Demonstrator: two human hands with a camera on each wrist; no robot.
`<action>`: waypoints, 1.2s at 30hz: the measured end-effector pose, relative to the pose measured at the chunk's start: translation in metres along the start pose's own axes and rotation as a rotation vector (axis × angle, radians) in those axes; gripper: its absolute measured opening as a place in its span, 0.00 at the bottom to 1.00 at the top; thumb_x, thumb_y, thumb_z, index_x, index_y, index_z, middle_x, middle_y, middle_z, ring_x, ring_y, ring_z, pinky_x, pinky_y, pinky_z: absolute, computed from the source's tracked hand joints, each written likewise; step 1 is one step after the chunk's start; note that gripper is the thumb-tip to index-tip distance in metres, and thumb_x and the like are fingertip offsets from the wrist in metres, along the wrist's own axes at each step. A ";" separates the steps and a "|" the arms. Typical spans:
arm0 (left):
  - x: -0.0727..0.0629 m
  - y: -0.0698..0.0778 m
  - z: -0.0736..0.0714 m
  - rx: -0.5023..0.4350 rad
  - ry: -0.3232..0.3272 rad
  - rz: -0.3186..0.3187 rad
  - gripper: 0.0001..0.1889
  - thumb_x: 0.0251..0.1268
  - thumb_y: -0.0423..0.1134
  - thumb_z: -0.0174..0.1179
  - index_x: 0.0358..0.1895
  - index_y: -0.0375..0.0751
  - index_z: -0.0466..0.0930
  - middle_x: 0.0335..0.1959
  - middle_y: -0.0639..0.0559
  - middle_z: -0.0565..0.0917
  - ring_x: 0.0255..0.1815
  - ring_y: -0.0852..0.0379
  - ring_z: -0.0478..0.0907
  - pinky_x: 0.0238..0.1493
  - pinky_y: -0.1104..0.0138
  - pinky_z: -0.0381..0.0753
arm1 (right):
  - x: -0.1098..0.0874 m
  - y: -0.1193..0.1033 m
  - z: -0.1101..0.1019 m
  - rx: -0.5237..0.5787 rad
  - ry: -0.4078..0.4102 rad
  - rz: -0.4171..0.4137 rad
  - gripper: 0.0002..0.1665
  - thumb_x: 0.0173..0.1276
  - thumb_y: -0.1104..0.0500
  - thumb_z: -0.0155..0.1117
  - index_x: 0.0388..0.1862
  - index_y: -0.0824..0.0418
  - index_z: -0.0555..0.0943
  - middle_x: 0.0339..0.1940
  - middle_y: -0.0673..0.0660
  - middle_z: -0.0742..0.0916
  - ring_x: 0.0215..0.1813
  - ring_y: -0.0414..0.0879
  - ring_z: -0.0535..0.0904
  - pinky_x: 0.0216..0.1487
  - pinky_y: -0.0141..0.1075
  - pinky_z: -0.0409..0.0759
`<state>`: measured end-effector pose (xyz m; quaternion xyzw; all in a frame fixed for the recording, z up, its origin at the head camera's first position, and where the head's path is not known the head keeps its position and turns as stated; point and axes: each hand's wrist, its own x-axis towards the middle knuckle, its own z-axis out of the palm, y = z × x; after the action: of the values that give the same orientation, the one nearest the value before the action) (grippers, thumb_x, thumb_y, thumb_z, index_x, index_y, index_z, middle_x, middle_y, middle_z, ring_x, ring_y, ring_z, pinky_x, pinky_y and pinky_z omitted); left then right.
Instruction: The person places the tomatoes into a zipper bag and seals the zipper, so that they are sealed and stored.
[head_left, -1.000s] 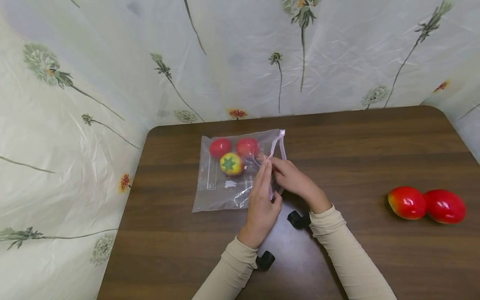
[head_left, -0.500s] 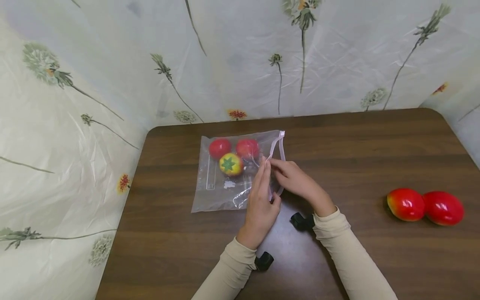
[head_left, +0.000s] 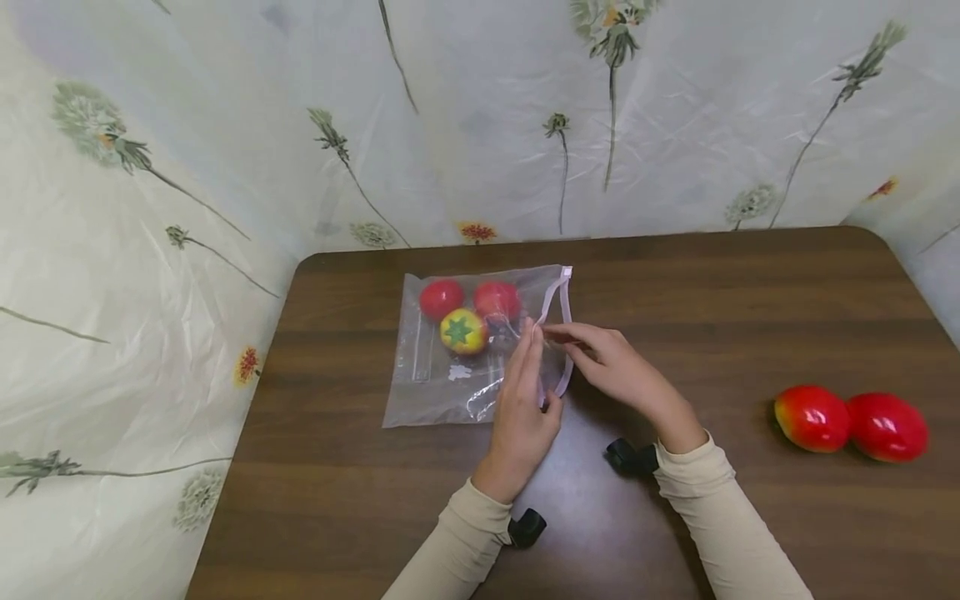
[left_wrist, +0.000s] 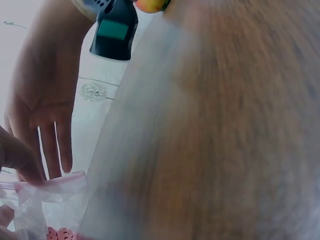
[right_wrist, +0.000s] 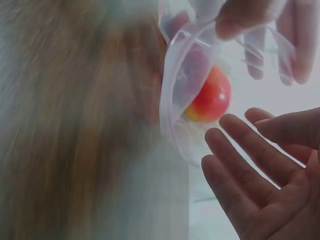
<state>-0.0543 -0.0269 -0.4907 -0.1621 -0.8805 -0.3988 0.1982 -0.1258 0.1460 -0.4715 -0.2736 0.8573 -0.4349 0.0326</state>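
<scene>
A clear zip bag with a pale pink zip edge lies on the table, its mouth toward the right. Inside sit two red fruits and a yellow-red fruit with a green star-shaped top. My left hand holds the bag's mouth, the film passing between thumb and fingers in the right wrist view. The right hand is just outside the mouth, fingers extended and holding nothing. One fruit shows through the opening in the right wrist view.
Two shiny red fruits lie side by side on the right of the brown wooden table. A floral-patterned plastic sheet stands behind and to the left. Black wrist cameras are strapped below both hands.
The right hand has drawn back to the right, out of the bag's mouth, and its fingers have straightened. The left hand and the bag have stayed nearly in place.
</scene>
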 end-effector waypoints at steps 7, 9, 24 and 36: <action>-0.002 -0.001 0.002 -0.013 0.003 -0.002 0.50 0.51 0.19 0.69 0.81 0.35 0.58 0.84 0.43 0.60 0.83 0.51 0.61 0.78 0.58 0.69 | -0.016 -0.002 -0.012 -0.055 0.015 0.013 0.21 0.75 0.70 0.59 0.65 0.67 0.80 0.61 0.64 0.87 0.60 0.59 0.86 0.61 0.55 0.83; -0.002 -0.001 0.002 -0.012 0.008 0.001 0.50 0.51 0.18 0.69 0.81 0.36 0.57 0.83 0.42 0.61 0.83 0.51 0.61 0.77 0.58 0.69 | -0.019 -0.004 -0.016 -0.072 0.027 0.009 0.21 0.74 0.70 0.60 0.65 0.66 0.81 0.61 0.64 0.87 0.60 0.59 0.86 0.60 0.55 0.84; -0.002 0.000 0.001 0.007 0.008 -0.013 0.51 0.52 0.20 0.70 0.81 0.36 0.56 0.83 0.41 0.61 0.83 0.49 0.62 0.77 0.55 0.70 | -0.043 -0.016 -0.048 -0.183 0.081 0.002 0.24 0.70 0.67 0.68 0.65 0.64 0.81 0.62 0.62 0.87 0.60 0.60 0.86 0.58 0.57 0.83; -0.001 -0.002 0.000 -0.027 0.016 -0.024 0.51 0.51 0.18 0.69 0.81 0.36 0.57 0.83 0.42 0.61 0.83 0.50 0.61 0.78 0.57 0.68 | -0.080 -0.010 -0.084 -0.372 0.177 0.060 0.37 0.58 0.65 0.79 0.67 0.56 0.80 0.62 0.60 0.87 0.61 0.58 0.83 0.62 0.16 0.71</action>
<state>-0.0539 -0.0279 -0.4927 -0.1509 -0.8755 -0.4142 0.1980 -0.0783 0.2425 -0.4261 -0.2100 0.9301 -0.2902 -0.0809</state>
